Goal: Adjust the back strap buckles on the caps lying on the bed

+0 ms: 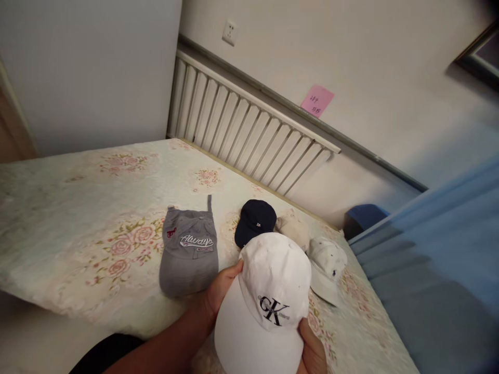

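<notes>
head view: left hand (pixel 224 288) and right hand (pixel 313 349) pinch a white cap (pixel 268 285) in their fingers, four other caps (pixel 189 259) already on the bed (pixel 81 208).

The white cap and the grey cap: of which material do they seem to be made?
The white cap looks like matte cloth, perhaps cotton: its shading is soft, without gloss. The grey cap also seems soft, matte fabric, since its crown looks flattened; the exact fibre cannot be told.
</notes>
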Demonstrator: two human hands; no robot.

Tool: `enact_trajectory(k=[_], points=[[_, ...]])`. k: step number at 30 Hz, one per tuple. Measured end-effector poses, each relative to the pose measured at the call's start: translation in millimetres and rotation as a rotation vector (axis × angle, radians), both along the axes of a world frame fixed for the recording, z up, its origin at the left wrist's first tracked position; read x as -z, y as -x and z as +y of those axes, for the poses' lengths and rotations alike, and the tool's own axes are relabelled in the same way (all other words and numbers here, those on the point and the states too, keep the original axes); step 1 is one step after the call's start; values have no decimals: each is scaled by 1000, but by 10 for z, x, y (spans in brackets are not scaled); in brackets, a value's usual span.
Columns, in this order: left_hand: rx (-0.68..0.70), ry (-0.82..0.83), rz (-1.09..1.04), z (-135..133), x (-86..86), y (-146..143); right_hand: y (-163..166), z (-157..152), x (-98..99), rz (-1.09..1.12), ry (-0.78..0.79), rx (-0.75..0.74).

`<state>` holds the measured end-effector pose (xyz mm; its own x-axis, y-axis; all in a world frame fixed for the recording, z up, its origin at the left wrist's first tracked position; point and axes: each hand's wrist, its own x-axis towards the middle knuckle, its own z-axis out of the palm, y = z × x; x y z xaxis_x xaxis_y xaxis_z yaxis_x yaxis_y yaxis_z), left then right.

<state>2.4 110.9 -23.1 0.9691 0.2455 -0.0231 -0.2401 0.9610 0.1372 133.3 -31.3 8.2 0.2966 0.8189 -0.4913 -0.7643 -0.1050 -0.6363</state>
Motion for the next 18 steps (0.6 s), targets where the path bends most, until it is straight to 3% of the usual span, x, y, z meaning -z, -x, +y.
enact_trajectory(k=[7, 12, 18], points=[[5, 14, -10, 5, -36, 7, 41, 48, -44, 22, -31, 56], [0, 26, 45, 15, -61, 24, -6, 14, 52, 43, -9, -22], [-33, -50, -61, -7, 38, -23, 4, 23, 32, 92, -23, -69]])
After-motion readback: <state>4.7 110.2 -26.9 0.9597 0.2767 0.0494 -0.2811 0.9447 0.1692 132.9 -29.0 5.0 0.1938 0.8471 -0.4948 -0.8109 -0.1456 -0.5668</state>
